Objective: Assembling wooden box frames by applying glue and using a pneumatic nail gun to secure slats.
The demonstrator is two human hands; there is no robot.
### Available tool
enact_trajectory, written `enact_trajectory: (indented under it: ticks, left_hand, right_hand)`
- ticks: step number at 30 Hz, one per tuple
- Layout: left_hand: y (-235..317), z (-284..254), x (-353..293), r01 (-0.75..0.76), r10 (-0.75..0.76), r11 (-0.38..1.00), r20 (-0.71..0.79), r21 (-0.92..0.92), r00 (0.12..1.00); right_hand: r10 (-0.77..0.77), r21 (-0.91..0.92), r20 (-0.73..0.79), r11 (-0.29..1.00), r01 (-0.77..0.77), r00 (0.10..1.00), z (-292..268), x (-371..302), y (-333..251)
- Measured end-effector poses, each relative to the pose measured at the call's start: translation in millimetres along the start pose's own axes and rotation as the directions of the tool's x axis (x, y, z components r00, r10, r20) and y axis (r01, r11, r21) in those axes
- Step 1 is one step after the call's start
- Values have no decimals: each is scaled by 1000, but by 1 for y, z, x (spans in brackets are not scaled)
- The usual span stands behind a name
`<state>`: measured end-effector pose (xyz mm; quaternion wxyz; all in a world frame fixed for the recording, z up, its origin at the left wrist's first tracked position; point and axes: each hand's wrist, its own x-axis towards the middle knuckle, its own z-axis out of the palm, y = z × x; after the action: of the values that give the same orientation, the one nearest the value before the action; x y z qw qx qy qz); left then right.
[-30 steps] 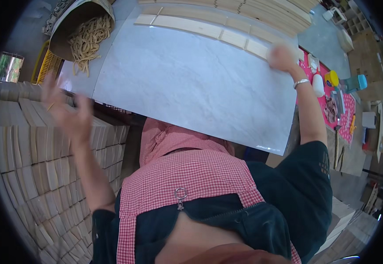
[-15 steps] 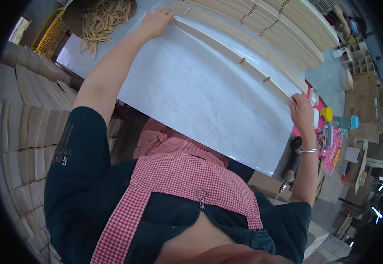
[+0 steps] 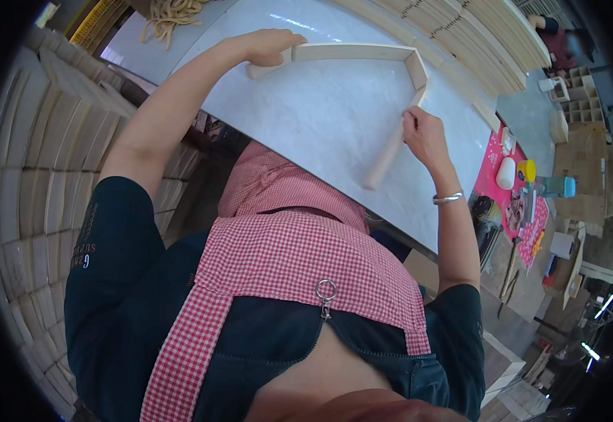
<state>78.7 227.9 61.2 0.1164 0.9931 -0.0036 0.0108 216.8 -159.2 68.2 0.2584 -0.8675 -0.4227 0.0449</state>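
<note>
A thin pale wooden strip [image 3: 356, 51] stands on edge on the white marbled tabletop [image 3: 306, 105], bent at several corners into an open, part-frame shape. At its left corner my left hand [image 3: 271, 48] is closed on the wood, and a short end piece shows below the fingers. My right hand [image 3: 425, 130] grips the strip on the right side, just past two close bends. From that hand a free end runs down toward me, slightly smeared by motion.
Long notched wooden strips lie stacked [image 3: 479, 39] along the far side. Curled strips [image 3: 173, 17] lie at the far left, near a yellow basket [image 3: 99, 24]. On the right, a pink cloth [image 3: 489, 165] bears a yellow tub [image 3: 525, 170]. Piled boards [image 3: 46, 169] stand at my left.
The strip was nearly straight, with my hands far apart. Now it is bent at its corners; my right hand has moved left and inward, my left hand slightly right and nearer.
</note>
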Motion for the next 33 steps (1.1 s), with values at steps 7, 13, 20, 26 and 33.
enact_trajectory:
  ticks: [7, 13, 20, 26, 33]
  left_hand:
    - [24, -2, -24, 445, -431, 739, 153, -506, 889]
    - [13, 33, -42, 251, -349, 868, -166, -429, 922]
    - [27, 22, -44, 286, -375, 862, -147, -419, 915]
    - [32, 20, -42, 330, -392, 869, -107, -368, 914]
    - [32, 17, -48, 343, -434, 798, -77, -496, 898]
  right_hand:
    - [-383, -84, 14, 920, 382, 924, 40, 3, -64]
    - [-507, -230, -92, 848, 477, 857, 64, 18, -88]
    - [-361, -169, -64, 923, 347, 930, 77, 23, -91]
    - [-360, -190, -70, 920, 342, 930, 82, 24, -93]
    - [-335, -177, -53, 930, 321, 941, 74, 24, -88]
